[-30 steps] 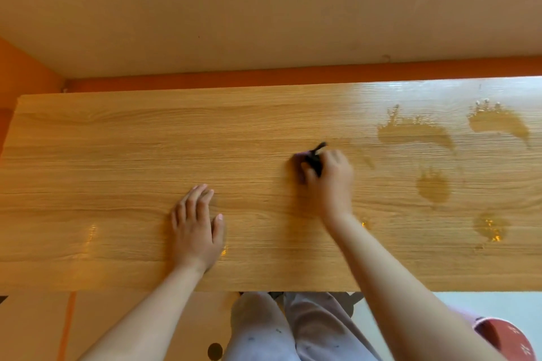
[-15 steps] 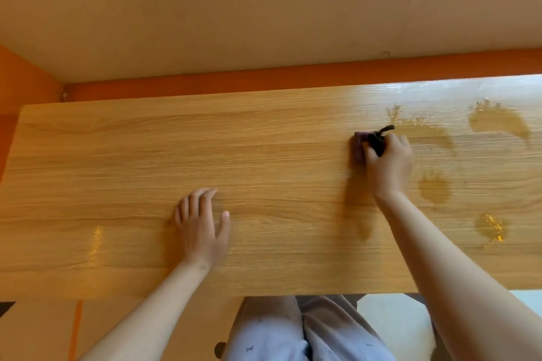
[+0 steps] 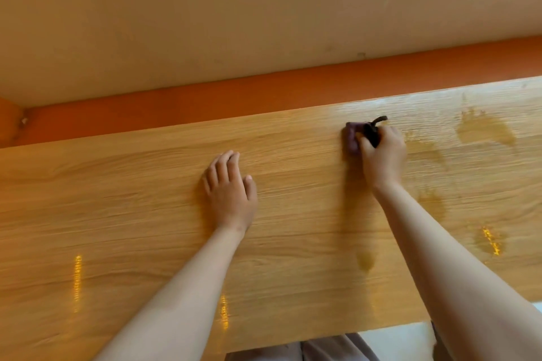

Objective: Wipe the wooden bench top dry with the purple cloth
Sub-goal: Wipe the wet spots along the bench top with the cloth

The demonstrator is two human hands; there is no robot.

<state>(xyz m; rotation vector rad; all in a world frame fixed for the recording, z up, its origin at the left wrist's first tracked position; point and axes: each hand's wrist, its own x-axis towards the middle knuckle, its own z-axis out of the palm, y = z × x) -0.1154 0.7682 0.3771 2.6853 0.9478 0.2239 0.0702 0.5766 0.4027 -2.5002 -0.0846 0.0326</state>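
The wooden bench top (image 3: 132, 214) spans the view, tilted up to the right. My right hand (image 3: 381, 155) presses a bunched purple cloth (image 3: 352, 138) with a dark loop onto the wood near the far edge, right of centre. Only the cloth's left part and the loop show past my fingers. Wet patches lie to the right: a large one (image 3: 487, 132) near the far edge, one (image 3: 431, 202) beside my right forearm, one (image 3: 489, 240) with a bright glint, and a small one (image 3: 365, 261) nearer me. My left hand (image 3: 230, 193) rests flat on the wood, fingers together, holding nothing.
An orange strip (image 3: 205, 102) and a beige wall (image 3: 234, 9) run right behind the bench's far edge. The near edge crosses the bottom, with my grey trousers (image 3: 308, 352) below it. Glints of light sit on the left part of the wood.
My right hand has carried the cloth from the bench's middle to the right and toward the far edge, reaching the wet patches. The view has tilted and closed in. My left hand stays planted.
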